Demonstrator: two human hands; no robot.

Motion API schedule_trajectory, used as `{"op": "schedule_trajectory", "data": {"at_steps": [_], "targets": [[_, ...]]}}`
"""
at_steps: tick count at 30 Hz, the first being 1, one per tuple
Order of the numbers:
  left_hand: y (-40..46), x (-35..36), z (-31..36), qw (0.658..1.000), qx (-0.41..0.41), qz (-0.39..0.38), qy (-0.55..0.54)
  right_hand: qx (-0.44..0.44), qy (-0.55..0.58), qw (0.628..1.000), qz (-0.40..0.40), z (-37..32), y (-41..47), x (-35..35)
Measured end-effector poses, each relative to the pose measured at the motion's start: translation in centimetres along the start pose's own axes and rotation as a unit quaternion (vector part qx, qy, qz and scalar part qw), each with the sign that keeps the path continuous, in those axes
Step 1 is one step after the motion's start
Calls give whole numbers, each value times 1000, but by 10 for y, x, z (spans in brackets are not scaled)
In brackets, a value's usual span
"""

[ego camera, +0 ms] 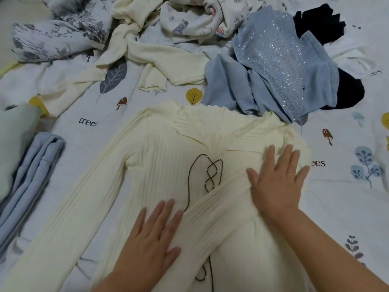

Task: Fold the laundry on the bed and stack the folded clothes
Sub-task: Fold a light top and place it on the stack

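A cream ribbed long-sleeved top (160,157) with brown lacing at the chest lies flat on the bed in front of me. One sleeve is folded diagonally across its body; the other stretches toward the lower left. My left hand (155,237) rests flat on the lower middle of the top, fingers spread. My right hand (275,182) presses flat on the folded sleeve near the shoulder, fingers apart. Neither hand grips the cloth.
Folded light-blue and pale-green clothes (27,169) lie at the left edge. Unfolded laundry is piled at the back: another cream top (147,53), a floral grey piece (54,32), a printed white piece (200,15), sparkly blue denim (277,66), dark clothes (322,20). The bedsheet (341,203) carries leaf prints.
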State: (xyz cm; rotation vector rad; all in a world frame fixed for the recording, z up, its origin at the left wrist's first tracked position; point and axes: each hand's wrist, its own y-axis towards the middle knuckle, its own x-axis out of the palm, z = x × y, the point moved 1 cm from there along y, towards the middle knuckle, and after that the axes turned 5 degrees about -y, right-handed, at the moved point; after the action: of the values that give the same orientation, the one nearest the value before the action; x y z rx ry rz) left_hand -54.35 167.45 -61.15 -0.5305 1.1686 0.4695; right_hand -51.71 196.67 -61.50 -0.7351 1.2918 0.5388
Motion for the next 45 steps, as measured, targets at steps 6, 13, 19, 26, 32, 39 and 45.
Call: {"op": "schedule_trajectory", "data": {"at_steps": [6, 13, 19, 26, 32, 39, 45], "targets": [[-8, 7, -16, 998, -3, -64, -14, -90, -6, 994, -63, 36, 12, 6], [-4, -25, -8, 998, -6, 35, -50, -160, 83, 982, 56, -16, -31, -26], [9, -76, -69, 966, -189, 133, -113, -314, 124, 941, -29, -106, -74, -46], [-1, -84, -152, 901, -402, 0, -161, -368, 139, 917, -68, -204, -114, -46], [12, -112, -143, 912, -307, -62, -264, -308, 200, 916, -162, -235, -125, -58], [39, -149, -93, 758, -267, -94, -587, -176, 612, 695, -333, -222, -131, -101], [76, -148, -77, 891, -191, -16, -412, 0, 585, 724, -366, -161, -107, -97]]}}
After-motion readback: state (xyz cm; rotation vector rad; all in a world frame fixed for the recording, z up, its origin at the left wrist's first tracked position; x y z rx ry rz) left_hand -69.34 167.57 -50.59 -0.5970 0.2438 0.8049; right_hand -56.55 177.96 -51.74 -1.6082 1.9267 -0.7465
